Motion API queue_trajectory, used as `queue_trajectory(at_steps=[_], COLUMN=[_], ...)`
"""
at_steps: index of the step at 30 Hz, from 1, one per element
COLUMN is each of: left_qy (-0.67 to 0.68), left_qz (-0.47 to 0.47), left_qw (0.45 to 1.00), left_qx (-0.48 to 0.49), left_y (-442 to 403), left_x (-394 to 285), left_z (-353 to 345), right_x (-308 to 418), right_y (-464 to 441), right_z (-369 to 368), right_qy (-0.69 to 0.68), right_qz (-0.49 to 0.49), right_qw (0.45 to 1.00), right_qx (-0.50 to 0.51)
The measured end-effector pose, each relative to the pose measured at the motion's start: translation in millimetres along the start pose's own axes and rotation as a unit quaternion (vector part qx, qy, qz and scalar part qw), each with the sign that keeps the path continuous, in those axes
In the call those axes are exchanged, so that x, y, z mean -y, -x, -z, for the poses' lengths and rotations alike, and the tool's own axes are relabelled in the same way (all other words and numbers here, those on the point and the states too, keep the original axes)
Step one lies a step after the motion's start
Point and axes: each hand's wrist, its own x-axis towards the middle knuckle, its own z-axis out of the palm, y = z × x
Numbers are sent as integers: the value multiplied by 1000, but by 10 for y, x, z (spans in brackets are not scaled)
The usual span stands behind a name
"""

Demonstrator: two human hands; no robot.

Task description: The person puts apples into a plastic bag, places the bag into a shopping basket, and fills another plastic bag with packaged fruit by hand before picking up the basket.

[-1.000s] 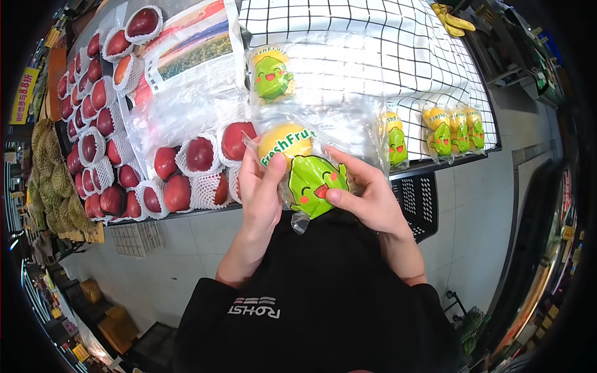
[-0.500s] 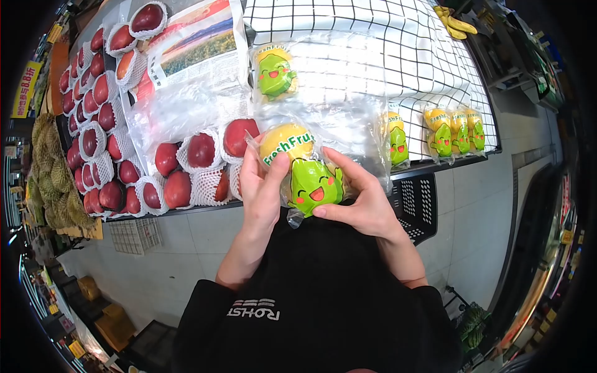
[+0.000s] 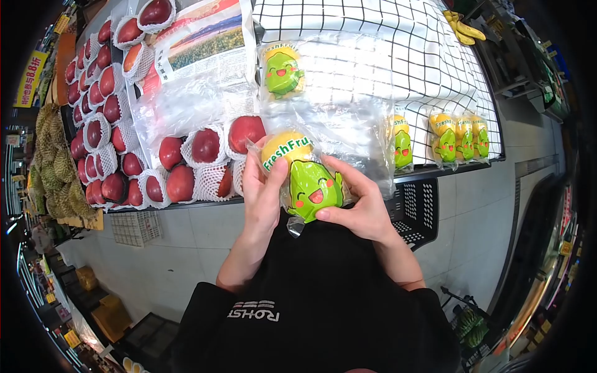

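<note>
A clear plastic bag of yellow fruit (image 3: 311, 186), printed with a green smiling figure and "FreshFruit", is held up in front of my body. My left hand (image 3: 264, 193) grips its left side, thumb on the front. On the other side my right hand (image 3: 360, 202) is closed on the bag's lower right, its thumb pressed near the printed mouth. Just behind lie flat clear bags (image 3: 348, 133) on a checked cloth (image 3: 429, 68). A similar filled bag (image 3: 283, 71) rests at their upper left corner.
Red fruits, some in white foam nets (image 3: 205, 146), line the left and front edge beside a newspaper (image 3: 211, 50). More filled bags (image 3: 446, 140) stand at the right. A black crate (image 3: 416, 211) is below the table edge; bananas (image 3: 469, 31) lie at the far right.
Both hands still hold the bag, which has tilted slightly. The table and its goods have shifted a little to the right in view.
</note>
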Motion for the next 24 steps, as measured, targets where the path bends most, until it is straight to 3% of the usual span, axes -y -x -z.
queue_trajectory(at_steps=[20, 24], left_qy=[-2, 0], left_qz=[2, -9], left_qw=[999, 999], left_qx=[43, 48], left_y=[-9, -13], left_x=[-110, -117], left_z=[-107, -101], right_x=[-10, -23], right_y=[12, 11], right_z=[-36, -44], right_qy=[35, 1], right_qz=[28, -16], right_qw=[999, 1000], right_qx=[-16, -23])
